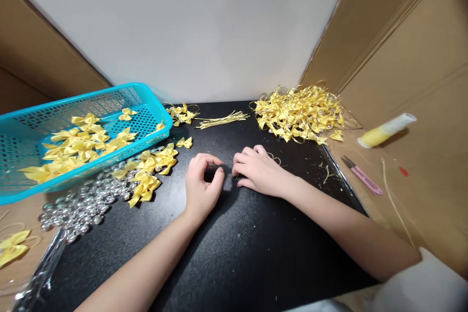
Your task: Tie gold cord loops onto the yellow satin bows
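Observation:
My left hand [204,181] is over the middle of the black board, its fingers curved and a small gap between thumb and index fingertip. I see nothing between them. Just to its right, my right hand [259,171] has its fingers curled down towards the board, around a thin gold cord [275,159] that loops out behind the knuckles. Most of the cord is hidden under that hand. A single yellow ribbon bow [185,143] lies beyond my left hand. Straight gold cords [222,120] lie in a bundle farther back.
At left, a blue basket [161,102] holds yellow bows, with silver bells [86,204] and more bows alongside. A heap of corded bows [300,113] sits back right. Pink-handled snips [361,175] and a yellow-and-white tube [386,130] lie right of the black board [234,263].

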